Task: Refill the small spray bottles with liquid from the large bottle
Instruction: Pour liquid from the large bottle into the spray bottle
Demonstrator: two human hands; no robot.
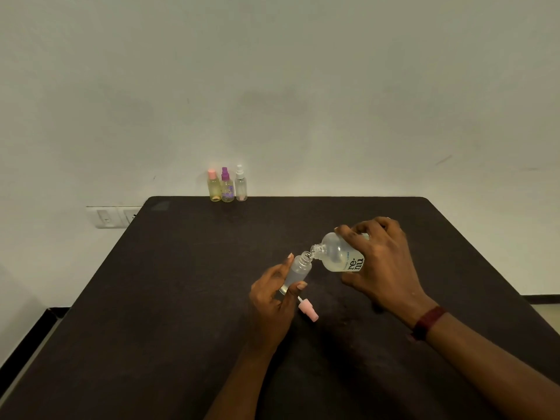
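Large clear bottle (339,253) is being gripped, tilted neck-down, by right hand (381,262); small frosted bottle (298,272), threaded neck uncapped, is being pinched by left hand (272,295) fingers (300,286).

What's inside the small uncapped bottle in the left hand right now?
A thin layer of clear liquid sits at the base of the small clear plastic spray bottle; above it looks empty. The left hand covers part of its wall, so the exact level is hidden.
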